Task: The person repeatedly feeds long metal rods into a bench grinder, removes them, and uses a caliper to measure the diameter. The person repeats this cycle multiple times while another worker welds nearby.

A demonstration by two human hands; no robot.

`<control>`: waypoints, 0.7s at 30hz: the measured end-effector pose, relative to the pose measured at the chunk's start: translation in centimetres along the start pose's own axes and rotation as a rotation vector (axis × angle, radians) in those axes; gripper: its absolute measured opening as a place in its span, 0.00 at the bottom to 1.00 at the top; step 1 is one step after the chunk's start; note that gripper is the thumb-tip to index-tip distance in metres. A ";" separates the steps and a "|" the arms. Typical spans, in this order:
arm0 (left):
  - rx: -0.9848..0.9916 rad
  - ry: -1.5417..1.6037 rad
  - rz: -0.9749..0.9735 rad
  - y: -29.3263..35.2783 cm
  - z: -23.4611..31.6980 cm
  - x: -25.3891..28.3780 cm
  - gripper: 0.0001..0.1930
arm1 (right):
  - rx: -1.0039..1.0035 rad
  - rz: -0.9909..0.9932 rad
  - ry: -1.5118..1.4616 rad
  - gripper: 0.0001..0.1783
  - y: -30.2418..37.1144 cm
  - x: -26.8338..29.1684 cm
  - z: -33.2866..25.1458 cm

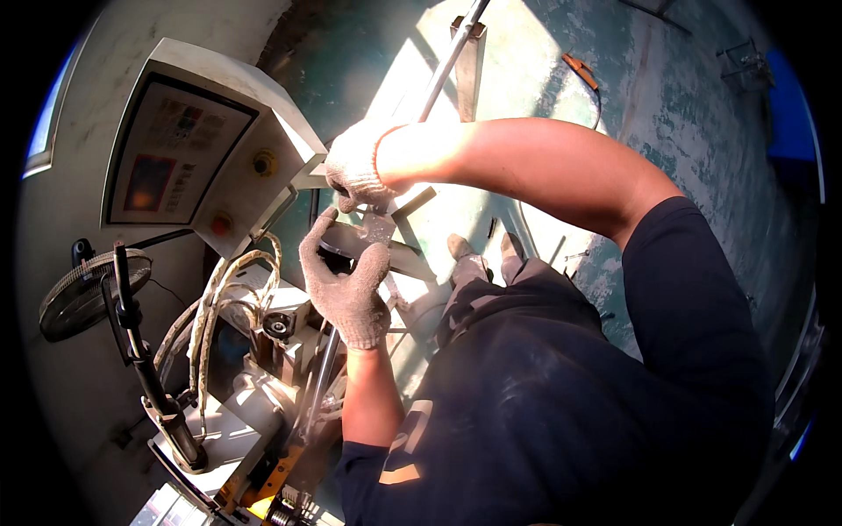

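Observation:
My left hand (349,298), in a pale knit work glove, has its thumb and fingers spread apart in a U. Between and just beyond them is a grey metal piece (346,238) with a shiny flat plate (378,230) beside it. The fingertips come close to the metal; whether they press on it I cannot tell. Above it, my right hand (358,167), gloved alike, is bent over with curled fingers. What those fingers grip is hidden. A long metal tube (452,63) runs from the top down beneath my right wrist, and a tube (323,373) shows again below my left hand.
At the left stands a machine control panel (180,158) with a screen and knobs. Sleeved hoses (206,324) and a black post (162,412) rise below it. A fan (92,294) is at far left. An orange-handled clamp (579,70) with a cable lies on the worn green floor (649,149).

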State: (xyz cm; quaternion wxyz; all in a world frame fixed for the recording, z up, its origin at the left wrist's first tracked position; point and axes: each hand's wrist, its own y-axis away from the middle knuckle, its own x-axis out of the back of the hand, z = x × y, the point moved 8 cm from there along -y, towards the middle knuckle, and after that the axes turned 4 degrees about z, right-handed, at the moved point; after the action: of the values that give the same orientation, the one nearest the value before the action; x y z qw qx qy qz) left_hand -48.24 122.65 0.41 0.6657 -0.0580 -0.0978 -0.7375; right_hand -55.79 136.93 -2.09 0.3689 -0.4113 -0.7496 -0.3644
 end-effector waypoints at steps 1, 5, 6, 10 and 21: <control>0.005 0.006 -0.006 0.0 0.0 0.1 0.34 | 0.006 -0.009 0.036 0.13 0.1 0.2 -0.1; 0.061 0.051 0.009 0.3 0.3 -0.1 0.34 | -0.077 -0.056 0.081 0.13 1.7 1.5 1.0; 0.016 -0.015 -0.002 0.0 -0.1 0.2 0.35 | -0.132 -0.070 0.065 0.14 2.4 2.2 1.9; 0.056 -0.009 -0.017 0.2 0.1 0.2 0.35 | -0.250 -0.038 0.088 0.22 4.2 5.0 3.6; 0.046 0.041 -0.076 0.1 0.3 0.2 0.36 | -0.245 -0.056 0.421 0.14 5.6 6.8 -2.5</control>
State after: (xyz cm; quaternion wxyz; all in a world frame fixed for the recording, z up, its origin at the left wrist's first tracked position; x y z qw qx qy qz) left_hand -48.13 122.51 0.73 0.6401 -0.0235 -0.1033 -0.7610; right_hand -52.83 139.43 6.19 0.4542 -0.3469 -0.6177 -0.5403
